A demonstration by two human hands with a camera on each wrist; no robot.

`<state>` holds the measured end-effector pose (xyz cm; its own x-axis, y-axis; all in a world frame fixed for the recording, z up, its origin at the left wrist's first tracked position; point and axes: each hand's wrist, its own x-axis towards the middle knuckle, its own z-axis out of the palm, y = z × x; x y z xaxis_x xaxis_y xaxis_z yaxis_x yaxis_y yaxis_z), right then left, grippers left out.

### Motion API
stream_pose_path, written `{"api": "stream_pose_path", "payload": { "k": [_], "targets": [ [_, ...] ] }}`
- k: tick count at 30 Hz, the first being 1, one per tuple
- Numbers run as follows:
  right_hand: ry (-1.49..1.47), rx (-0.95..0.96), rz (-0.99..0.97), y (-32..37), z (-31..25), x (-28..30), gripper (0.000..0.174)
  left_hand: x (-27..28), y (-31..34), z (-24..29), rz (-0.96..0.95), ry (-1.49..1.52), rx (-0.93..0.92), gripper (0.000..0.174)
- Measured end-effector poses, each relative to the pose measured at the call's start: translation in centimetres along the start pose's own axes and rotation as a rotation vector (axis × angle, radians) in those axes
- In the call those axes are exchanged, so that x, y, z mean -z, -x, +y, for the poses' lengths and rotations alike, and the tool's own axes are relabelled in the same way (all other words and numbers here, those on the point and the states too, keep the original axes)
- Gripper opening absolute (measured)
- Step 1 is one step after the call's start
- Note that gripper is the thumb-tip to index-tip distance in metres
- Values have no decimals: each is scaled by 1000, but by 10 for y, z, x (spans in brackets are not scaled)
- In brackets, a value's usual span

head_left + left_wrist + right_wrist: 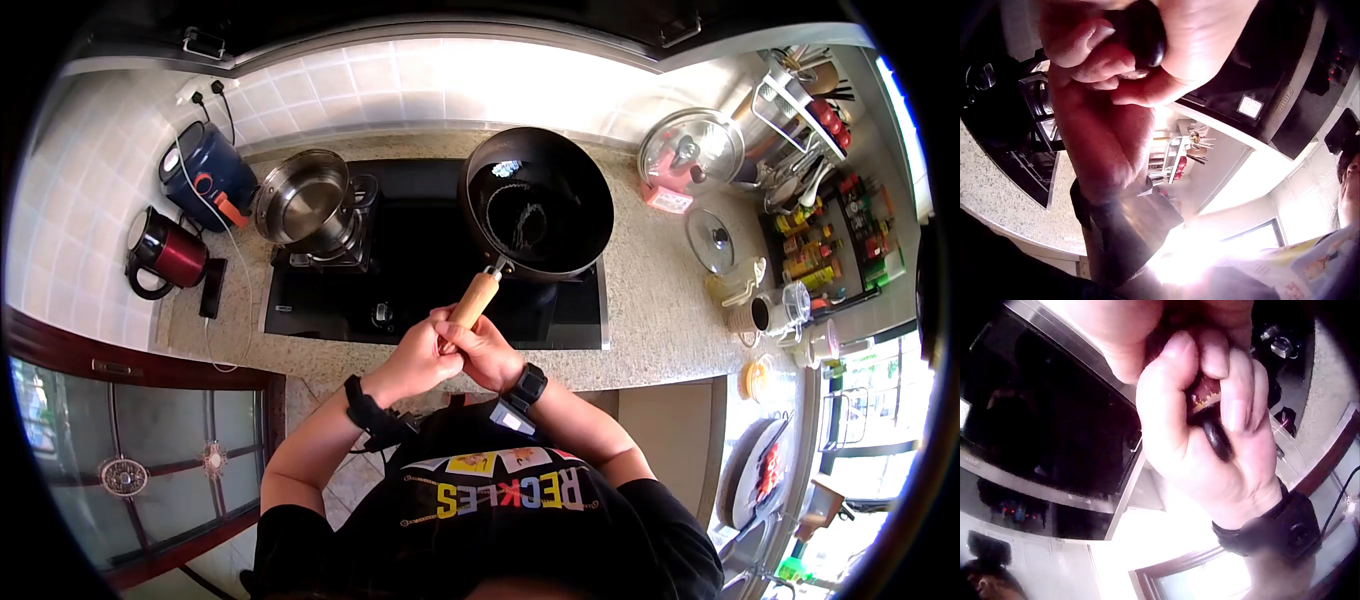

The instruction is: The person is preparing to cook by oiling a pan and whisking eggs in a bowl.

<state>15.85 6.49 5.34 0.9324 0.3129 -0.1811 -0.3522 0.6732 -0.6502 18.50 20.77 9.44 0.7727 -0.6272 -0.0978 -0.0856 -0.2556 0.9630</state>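
A black wok [545, 190] stands over the right side of the hob in the head view, with a shiny wet-looking patch in its bottom. Its wooden handle [475, 300] points back toward the person. Both hands grip the handle's lower end: the left hand [415, 357] from the left, the right hand [488, 355] from the right, close against each other. In the right wrist view, curled fingers wrap the handle and its black end [1217, 439] shows between them. The left wrist view shows that dark end from below, partly hidden by fingers.
A steel pot [303, 200] sits on the left burner of the black glass hob [420, 250]. Left of it stand a blue appliance [205, 170] and a red kettle [170, 250]. Glass lids [690, 150], jars and a spice rack [810, 245] line the right side.
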Motion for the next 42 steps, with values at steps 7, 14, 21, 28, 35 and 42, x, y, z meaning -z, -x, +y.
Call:
{"api": "stream_pose_path", "payload": {
  "k": [7, 14, 21, 28, 35, 42],
  "targets": [
    [143, -49, 17, 14, -2, -7, 35, -20, 22, -13, 64, 247, 32, 66],
    [334, 62, 2, 1, -61, 2, 32, -29, -24, 32, 77, 569, 129, 54],
    [140, 37, 29, 17, -105, 25, 31, -50, -65, 67, -52, 561, 179, 24],
    [87, 95, -2, 47, -67, 26, 37, -53, -34, 63, -107, 302, 137, 46],
    [112, -14, -164, 39, -29, 6, 38, -31, 16, 34, -34, 176, 90, 65],
    [283, 78, -66, -1, -61, 7, 34, -24, -27, 29, 65, 391, 26, 51]
  ]
}}
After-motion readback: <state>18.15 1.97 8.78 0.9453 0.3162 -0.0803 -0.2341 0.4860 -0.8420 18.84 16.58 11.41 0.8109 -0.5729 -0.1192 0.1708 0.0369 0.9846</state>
